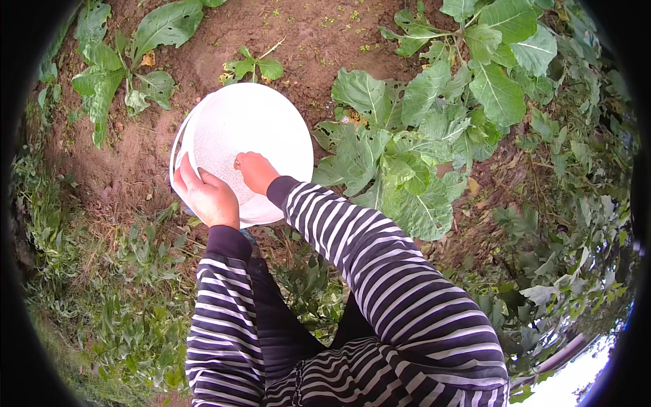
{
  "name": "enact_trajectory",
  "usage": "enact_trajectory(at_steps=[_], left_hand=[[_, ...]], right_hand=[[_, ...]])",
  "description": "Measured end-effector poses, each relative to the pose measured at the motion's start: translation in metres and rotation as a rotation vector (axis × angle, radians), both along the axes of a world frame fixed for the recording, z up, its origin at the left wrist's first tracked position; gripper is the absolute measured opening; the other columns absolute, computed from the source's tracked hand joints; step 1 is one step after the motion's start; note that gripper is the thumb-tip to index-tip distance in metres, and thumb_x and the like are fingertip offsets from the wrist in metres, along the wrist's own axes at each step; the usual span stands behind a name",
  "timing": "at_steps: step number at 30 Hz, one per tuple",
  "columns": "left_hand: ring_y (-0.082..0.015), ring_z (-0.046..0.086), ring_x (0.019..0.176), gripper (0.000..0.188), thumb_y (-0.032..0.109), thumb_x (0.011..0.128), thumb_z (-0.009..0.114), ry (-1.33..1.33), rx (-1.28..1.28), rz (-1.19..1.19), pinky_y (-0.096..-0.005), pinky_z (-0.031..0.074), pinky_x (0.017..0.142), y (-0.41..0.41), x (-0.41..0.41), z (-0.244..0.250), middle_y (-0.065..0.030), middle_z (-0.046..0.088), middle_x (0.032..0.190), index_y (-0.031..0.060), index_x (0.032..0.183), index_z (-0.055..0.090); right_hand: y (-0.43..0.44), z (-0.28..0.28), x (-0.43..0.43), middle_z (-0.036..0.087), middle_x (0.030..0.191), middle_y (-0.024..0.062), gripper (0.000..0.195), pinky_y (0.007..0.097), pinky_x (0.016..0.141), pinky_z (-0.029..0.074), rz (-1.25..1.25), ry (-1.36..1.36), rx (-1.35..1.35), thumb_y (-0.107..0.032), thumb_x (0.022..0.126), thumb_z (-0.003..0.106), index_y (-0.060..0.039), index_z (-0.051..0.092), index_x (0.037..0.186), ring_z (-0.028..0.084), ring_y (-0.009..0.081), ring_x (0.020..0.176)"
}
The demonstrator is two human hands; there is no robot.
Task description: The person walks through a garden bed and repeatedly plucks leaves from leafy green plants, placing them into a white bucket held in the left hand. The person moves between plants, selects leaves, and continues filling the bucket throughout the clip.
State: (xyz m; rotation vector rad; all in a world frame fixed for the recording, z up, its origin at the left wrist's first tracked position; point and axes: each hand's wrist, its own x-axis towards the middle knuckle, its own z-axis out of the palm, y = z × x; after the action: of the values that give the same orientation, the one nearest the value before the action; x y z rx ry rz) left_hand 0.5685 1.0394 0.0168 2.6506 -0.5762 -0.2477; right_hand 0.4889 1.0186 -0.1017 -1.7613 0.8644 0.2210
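A white plastic bucket (300,137) is tilted in front of me, with white granules (216,147) inside. My left hand (208,198) grips the bucket's left rim, fingers on the outside and thumb over the edge. Along that side runs the white bucket handle (173,152). Inside the bucket's mouth, my right hand (256,172) is over the granules with its fingers curled in. Whether anything lies within those fingers is hidden. Glare washes out much of the bucket's interior.
Large leafy cabbage-type plants (407,178) with holed leaves grow right of the bucket. Another leafy plant (101,76) stands at upper left, and a small one (254,66) just beyond the bucket. Brown soil (315,30) lies between them. Weeds (127,300) cover the ground at lower left.
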Motion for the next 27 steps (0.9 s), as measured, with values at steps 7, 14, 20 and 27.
enact_trajectory(at_steps=[7, 14, 20, 27], left_hand=[[-0.0334, 0.043, 0.103, 0.037, 0.002, 0.079, 0.046, -0.058, 0.041, -0.013, -0.0381, 0.037, 0.088, 0.001, -0.001, 0.002, -0.0194, 0.043, 0.111, 0.0019, 0.116, 0.045], [-0.0350, 0.046, 0.099, 0.035, 0.001, 0.081, 0.044, -0.015, 0.003, -0.021, -0.0380, 0.039, 0.086, -0.006, -0.005, 0.001, -0.0205, 0.041, 0.112, -0.0004, 0.116, 0.044], [-0.0354, 0.045, 0.101, 0.036, 0.000, 0.080, 0.044, 0.005, 0.010, 0.016, -0.0383, 0.037, 0.087, 0.004, 0.001, 0.010, -0.0207, 0.041, 0.112, 0.0001, 0.116, 0.044], [-0.0369, 0.041, 0.105, 0.040, -0.002, 0.078, 0.045, 0.052, -0.010, 0.012, -0.0395, 0.034, 0.090, 0.004, 0.002, 0.011, -0.0215, 0.040, 0.115, 0.0001, 0.118, 0.042]], right_hand=[[-0.122, 0.096, -0.037, 0.048, 0.069, -0.0007, 0.012, 0.0165, 0.043, 0.032, -0.846, -0.249, 0.920, -0.009, 0.089, 0.044, -0.0025, 0.054, 0.090, 0.040, 0.0040, 0.053], [-0.331, 0.091, -0.077, 0.030, 0.128, 0.0220, 0.046, 0.0414, 0.090, 0.043, -1.284, -0.260, 0.349, -0.021, 0.091, 0.043, 0.0041, 0.027, 0.126, 0.045, 0.0363, 0.105], [-0.308, 0.088, -0.076, 0.049, 0.114, 0.0202, 0.031, 0.0359, 0.083, 0.047, -1.233, -0.319, 0.375, -0.011, 0.089, 0.045, 0.0068, 0.042, 0.115, 0.053, 0.0274, 0.101], [-0.102, 0.076, -0.017, 0.060, 0.092, 0.0154, 0.025, 0.0289, 0.066, 0.050, 0.015, 0.102, 0.686, -0.004, 0.083, 0.046, 0.0008, 0.056, 0.105, 0.060, 0.0198, 0.082]])
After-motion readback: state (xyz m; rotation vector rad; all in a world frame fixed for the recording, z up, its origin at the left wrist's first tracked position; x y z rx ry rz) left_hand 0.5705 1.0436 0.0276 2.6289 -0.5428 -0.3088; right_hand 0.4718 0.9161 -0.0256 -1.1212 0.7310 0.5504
